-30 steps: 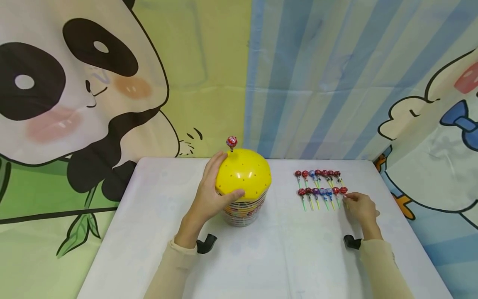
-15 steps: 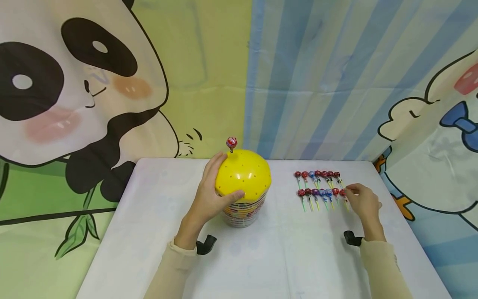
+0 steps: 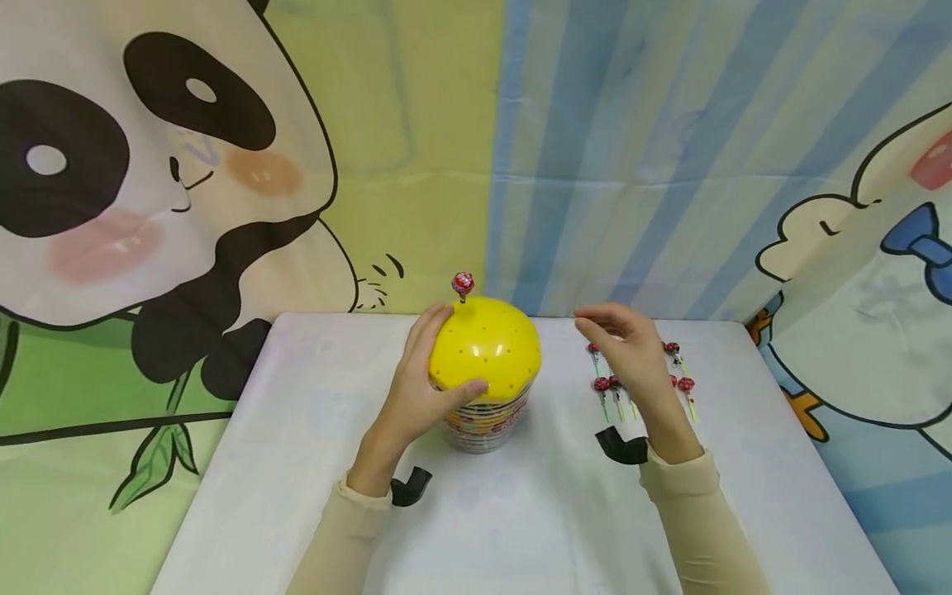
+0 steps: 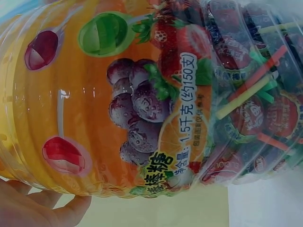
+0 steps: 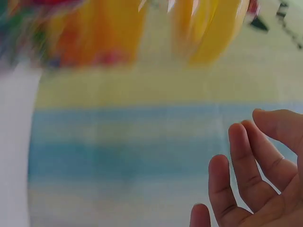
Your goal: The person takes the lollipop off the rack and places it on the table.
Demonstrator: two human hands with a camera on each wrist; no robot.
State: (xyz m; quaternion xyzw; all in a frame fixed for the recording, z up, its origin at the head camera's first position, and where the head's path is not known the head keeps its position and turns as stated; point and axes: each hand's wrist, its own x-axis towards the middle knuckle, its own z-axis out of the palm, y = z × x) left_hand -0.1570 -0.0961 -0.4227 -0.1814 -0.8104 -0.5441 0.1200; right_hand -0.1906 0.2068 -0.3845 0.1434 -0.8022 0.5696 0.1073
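A clear lollipop jar (image 3: 487, 430) with a domed yellow lid (image 3: 487, 347) stands upright on the table. Small holes dot the lid, and one red-wrapped lollipop (image 3: 463, 284) sticks up from its top. My left hand (image 3: 424, 384) grips the lid from the left, thumb in front and fingers behind. Fruit printing and wrapped candies fill the jar in the left wrist view. My right hand (image 3: 632, 355) hovers between the jar and the laid-out lollipops, hiding several of them. Its bent, loose fingers (image 5: 244, 165) hold nothing in the right wrist view.
Two rows of wrapped lollipops lie on the white table (image 3: 476, 529) right of the jar, an upper row (image 3: 673, 348) and a lower row (image 3: 686, 384). A printed panda and striped cloth backdrop (image 3: 632, 165) hangs behind the table.
My right hand has let go of the last lollipop in the lower row and moved left and up toward the jar. The left hand and jar stay in place.
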